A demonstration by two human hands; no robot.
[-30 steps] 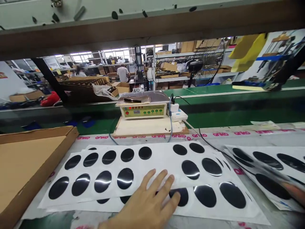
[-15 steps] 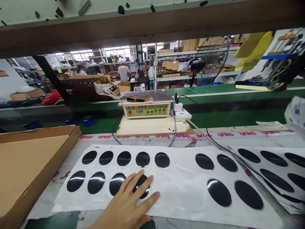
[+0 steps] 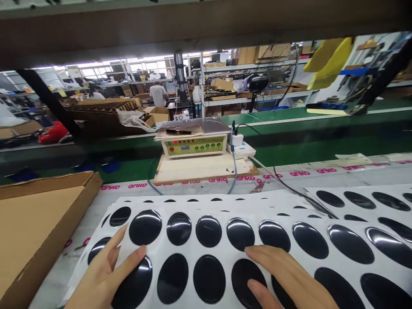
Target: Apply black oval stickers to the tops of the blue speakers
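A white sheet [image 3: 222,253] with rows of glossy black oval stickers lies in front of me, over other sheets of the same kind. Its left edge is between the thumb and fingers of my left hand [image 3: 103,270]; the thumb rests on top by a black oval, and some fingertips are hidden. My right hand [image 3: 286,274] is over the right half of the sheet, index finger and thumb apart, the fingertip at a black oval [image 3: 240,233]. Whether it presses on the sheet I cannot tell. More sheets [image 3: 350,189] show behind and to the right.
A cardboard box [image 3: 41,219] stands at the left. Behind the sheets, a control unit [image 3: 195,146] with buttons sits on a board, with a power strip [image 3: 243,150] and cables beside it. A shelf beam [image 3: 193,34] crosses overhead. A person [image 3: 158,92] is in the far background.
A sheet with fuller rows of black ovals now covers the one with gaps. My left hand has moved left to its edge. My right hand has come into view.
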